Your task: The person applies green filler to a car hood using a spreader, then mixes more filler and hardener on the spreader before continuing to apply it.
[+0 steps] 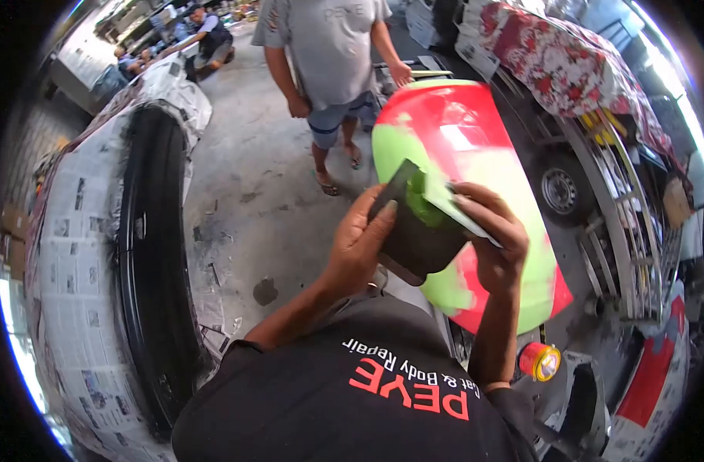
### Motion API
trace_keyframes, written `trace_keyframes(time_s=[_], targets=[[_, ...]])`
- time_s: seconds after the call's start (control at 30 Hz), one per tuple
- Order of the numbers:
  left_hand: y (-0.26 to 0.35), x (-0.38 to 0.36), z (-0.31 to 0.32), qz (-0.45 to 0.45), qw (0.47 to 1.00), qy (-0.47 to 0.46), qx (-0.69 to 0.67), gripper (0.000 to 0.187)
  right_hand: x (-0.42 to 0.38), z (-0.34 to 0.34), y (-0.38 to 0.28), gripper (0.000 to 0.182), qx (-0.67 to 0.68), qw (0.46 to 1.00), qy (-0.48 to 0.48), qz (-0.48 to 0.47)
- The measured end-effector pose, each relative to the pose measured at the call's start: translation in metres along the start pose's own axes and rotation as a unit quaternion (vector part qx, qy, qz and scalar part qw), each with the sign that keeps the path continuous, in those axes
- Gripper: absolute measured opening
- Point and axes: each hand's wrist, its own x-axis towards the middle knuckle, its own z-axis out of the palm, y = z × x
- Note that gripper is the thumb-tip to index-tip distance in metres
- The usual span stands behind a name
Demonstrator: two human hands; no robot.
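My left hand point(359, 242) grips a dark flat mixing board point(413, 239) smeared with light green body filler. My right hand point(494, 231) holds a thin spreader blade point(452, 208) against the top of that board, its edge loaded with green filler. Both hands hover just in front of a red car body panel point(459, 131), which is covered over much of its face with the same green filler point(513, 200). The panel lies tilted on a stand to my right.
A car masked in newspaper point(75, 254) with a bare black strip fills the left. A person in a grey shirt point(329, 46) stands ahead on the concrete floor. A red-capped can point(538, 360) sits below the panel. A floral-covered vehicle point(575, 61) is at right.
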Motion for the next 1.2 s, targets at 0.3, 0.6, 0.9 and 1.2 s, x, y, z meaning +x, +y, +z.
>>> trace_keyframes(time_s=[0.3,0.6,0.9,1.2], targets=[[0.017,-0.002,-0.015,-0.014,0.991,0.005,-0.135,0.038,-0.023,-0.012,0.019,0.033,-0.048,0.991,0.072,0.105],[-0.004,-0.015,-0.005,0.105,0.973,0.07,0.195,0.045,-0.036,0.044,0.001,0.018,0.417,0.816,0.218,0.335],[-0.002,-0.018,-0.033,0.166,0.887,-0.054,0.427,0.044,-0.047,0.028,0.014,0.031,0.473,0.856,0.146,0.147],[0.021,-0.018,-0.015,-0.039,0.999,-0.019,0.032,0.044,-0.01,0.035,0.003,0.031,-0.122,0.991,0.045,-0.029]])
